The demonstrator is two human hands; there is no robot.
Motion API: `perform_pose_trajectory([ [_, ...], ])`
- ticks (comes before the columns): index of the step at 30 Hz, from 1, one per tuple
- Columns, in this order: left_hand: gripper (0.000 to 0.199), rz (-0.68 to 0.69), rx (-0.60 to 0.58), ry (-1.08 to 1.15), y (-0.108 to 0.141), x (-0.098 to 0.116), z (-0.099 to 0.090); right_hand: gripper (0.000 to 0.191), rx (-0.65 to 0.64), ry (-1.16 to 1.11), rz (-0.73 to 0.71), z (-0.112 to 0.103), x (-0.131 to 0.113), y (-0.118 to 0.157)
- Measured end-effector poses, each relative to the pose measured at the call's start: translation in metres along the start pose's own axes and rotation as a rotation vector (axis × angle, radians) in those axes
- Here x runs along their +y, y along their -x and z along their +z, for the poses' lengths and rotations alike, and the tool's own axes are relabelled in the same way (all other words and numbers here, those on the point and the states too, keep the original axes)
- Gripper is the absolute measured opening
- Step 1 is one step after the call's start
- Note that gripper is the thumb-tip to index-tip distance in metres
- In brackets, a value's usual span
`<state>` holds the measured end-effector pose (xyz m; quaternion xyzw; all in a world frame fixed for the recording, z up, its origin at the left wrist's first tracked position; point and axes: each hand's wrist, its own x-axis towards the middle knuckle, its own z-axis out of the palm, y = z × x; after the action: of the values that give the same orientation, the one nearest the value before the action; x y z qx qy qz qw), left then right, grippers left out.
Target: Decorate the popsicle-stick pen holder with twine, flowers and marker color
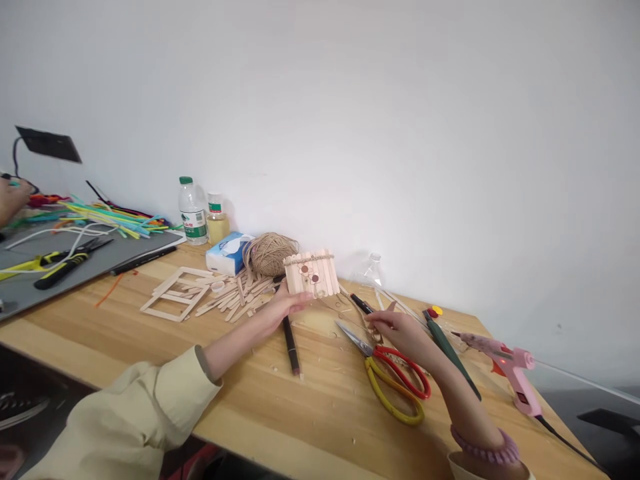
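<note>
My left hand [291, 300] grips the lower left edge of a small panel of wooden sticks [325, 272]. Twine runs along the panel's top, and round brown shapes show on its face. To the right, my right hand [393, 327] is above the table beside a black pen [361, 304], its fingers bent; whether something is between them is too small to tell. Scissors with one red and one yellow handle [395, 393] lie just below that hand. A dark marker [290, 343] rests on the table below my left hand.
A pink glue gun [510, 363] and green tool [450, 353] lie right. Behind are a twine ball [270, 255], tissue pack [227, 255] and bottles [194, 217]. Loose sticks [240, 297], stick frames [175, 313] and pliers [63, 270] lie left. Another person's hand [13, 200] shows far left.
</note>
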<state>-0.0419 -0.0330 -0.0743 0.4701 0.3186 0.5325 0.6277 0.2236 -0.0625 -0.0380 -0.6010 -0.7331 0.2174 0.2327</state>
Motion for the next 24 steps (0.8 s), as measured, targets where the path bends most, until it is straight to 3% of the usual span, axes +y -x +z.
perform_pose_trajectory([
  [5, 0.063, 0.008, 0.018, 0.007, -0.001, -0.002, 0.001, 0.029, 0.054, 0.046, 0.061, -0.017, 0.003, 0.010],
  [8, 0.061, 0.013, 0.027, 0.012, -0.001, -0.003, 0.002, 0.025, 0.060, 0.125, 0.081, -0.015, -0.002, 0.004],
  [13, 0.064, 0.033, 0.019, 0.030, -0.001, -0.003, 0.003, 0.026, -0.095, 0.259, 0.038, 0.019, -0.016, -0.023],
  [16, 0.066, 0.036, 0.009, 0.042, -0.002, -0.005, 0.003, 0.029, -0.110, 0.283, 0.051, 0.041, -0.017, -0.038],
  [20, 0.067, 0.026, 0.000, 0.058, -0.002, -0.005, 0.002, 0.029, -0.077, 0.204, 0.061, 0.050, -0.014, -0.046],
  [24, 0.068, -0.002, 0.016, 0.062, -0.001, -0.003, 0.004, 0.028, 0.034, -0.013, 0.013, 0.033, -0.017, -0.044],
])
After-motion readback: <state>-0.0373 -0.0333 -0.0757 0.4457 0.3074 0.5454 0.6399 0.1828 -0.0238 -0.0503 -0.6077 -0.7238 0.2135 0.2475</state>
